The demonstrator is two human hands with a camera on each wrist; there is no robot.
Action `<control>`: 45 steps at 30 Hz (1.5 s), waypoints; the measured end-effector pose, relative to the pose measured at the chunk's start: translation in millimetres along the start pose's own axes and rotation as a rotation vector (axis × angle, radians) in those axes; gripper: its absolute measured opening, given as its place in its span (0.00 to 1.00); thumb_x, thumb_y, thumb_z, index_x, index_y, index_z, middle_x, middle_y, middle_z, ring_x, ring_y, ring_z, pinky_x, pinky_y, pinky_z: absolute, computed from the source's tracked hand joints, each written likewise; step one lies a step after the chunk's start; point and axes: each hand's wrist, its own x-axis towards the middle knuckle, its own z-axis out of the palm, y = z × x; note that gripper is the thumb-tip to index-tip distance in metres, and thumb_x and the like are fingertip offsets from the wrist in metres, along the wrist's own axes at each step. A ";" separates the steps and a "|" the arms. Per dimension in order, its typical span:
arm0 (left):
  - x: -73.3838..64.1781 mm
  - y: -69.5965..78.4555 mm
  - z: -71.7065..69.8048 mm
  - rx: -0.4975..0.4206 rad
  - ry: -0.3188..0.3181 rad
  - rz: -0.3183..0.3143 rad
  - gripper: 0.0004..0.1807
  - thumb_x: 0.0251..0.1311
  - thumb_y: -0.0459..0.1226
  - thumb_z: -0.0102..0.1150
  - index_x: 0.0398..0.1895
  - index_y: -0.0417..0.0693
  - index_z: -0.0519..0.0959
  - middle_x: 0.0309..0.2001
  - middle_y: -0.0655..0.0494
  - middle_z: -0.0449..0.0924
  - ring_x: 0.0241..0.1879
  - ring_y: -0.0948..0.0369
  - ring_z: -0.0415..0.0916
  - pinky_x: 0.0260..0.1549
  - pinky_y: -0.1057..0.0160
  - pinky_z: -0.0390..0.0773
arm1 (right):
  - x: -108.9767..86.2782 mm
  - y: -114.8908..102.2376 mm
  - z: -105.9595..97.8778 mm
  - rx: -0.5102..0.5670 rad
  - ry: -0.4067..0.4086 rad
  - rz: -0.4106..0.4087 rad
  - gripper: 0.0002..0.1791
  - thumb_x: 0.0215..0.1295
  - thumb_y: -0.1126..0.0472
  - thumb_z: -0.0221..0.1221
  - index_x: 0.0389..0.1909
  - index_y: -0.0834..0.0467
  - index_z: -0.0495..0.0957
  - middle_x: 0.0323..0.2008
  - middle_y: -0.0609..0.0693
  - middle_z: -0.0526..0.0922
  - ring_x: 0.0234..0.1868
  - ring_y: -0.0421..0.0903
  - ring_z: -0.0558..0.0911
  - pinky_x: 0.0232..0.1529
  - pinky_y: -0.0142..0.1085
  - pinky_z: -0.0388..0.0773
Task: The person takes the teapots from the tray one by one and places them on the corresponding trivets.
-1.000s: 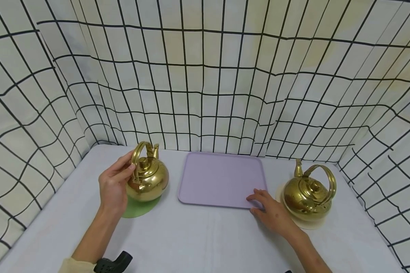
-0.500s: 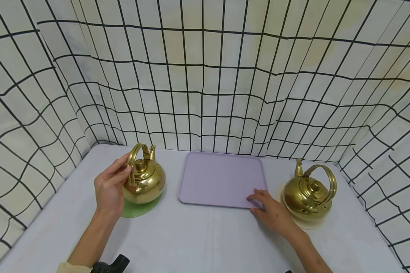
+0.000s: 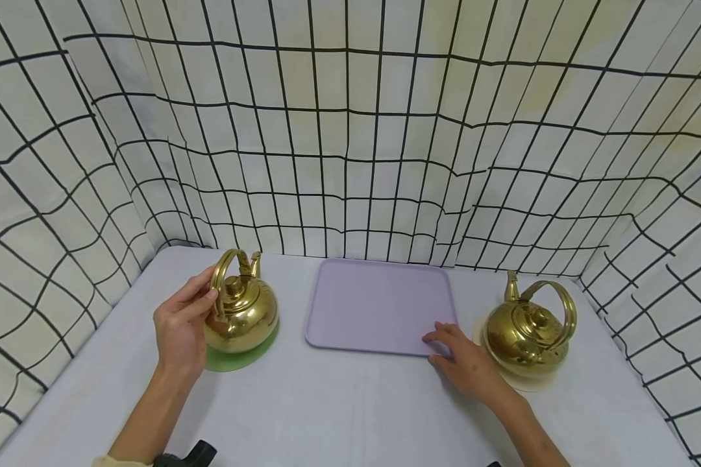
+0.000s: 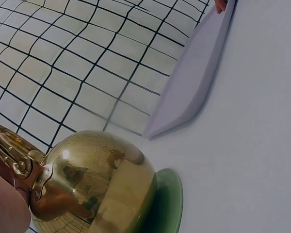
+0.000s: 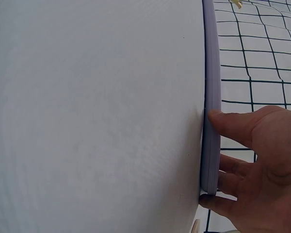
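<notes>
My left hand (image 3: 182, 324) grips the arched handle of a shiny brass kettle (image 3: 242, 318), thumb and fingers round its left side. The kettle stands upright over a round green mat (image 3: 233, 362), its base right at the mat in the left wrist view, spout toward the back. At the near right corner of a flat lilac tray (image 3: 380, 305), my right hand (image 3: 464, 363) holds the rim. The right wrist view shows the thumb against the tray's front wall (image 5: 213, 82) and the other fingers round the corner.
Another brass kettle (image 3: 526, 340) stands on a round cream mat (image 3: 528, 386) just right of my right hand. A white cloth (image 3: 339, 415) covers the table. Black-and-white grid curtains (image 3: 350, 136) close off the back and both sides.
My left hand has carried the kettle a little left and down, so it sits lower over the green mat. The right hand and tray have stayed put.
</notes>
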 end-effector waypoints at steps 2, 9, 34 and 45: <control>-0.9 0.3 -0.8 0.003 -0.003 0.006 0.20 0.69 0.20 0.52 0.63 0.31 0.79 0.45 0.59 0.90 0.44 0.63 0.81 0.50 0.70 0.79 | -0.1 -0.4 -0.2 0.003 0.000 0.002 0.16 0.70 0.61 0.66 0.57 0.49 0.82 0.72 0.61 0.74 0.71 0.68 0.74 0.67 0.63 0.75; -4.0 1.0 -2.7 0.003 0.000 0.007 0.20 0.69 0.20 0.52 0.62 0.31 0.79 0.42 0.58 0.89 0.43 0.63 0.80 0.49 0.70 0.80 | 0.2 -0.9 -0.3 0.006 -0.005 0.004 0.16 0.70 0.61 0.66 0.57 0.49 0.82 0.72 0.62 0.74 0.72 0.68 0.73 0.68 0.63 0.74; -16.2 -4.2 -10.4 0.039 0.029 0.093 0.19 0.64 0.18 0.52 0.56 0.28 0.82 0.31 0.56 0.85 0.32 0.62 0.78 0.36 0.70 0.79 | 0.2 0.0 -2.0 0.000 -0.030 0.004 0.16 0.71 0.60 0.65 0.58 0.50 0.81 0.73 0.63 0.73 0.73 0.68 0.72 0.68 0.64 0.74; -16.6 -6.8 -15.9 0.053 -0.030 0.131 0.18 0.67 0.19 0.46 0.53 0.34 0.82 0.31 0.56 0.81 0.32 0.63 0.77 0.32 0.71 0.78 | 0.5 -0.8 -2.5 0.009 -0.038 0.015 0.17 0.71 0.59 0.64 0.59 0.49 0.81 0.74 0.62 0.72 0.74 0.68 0.71 0.68 0.65 0.72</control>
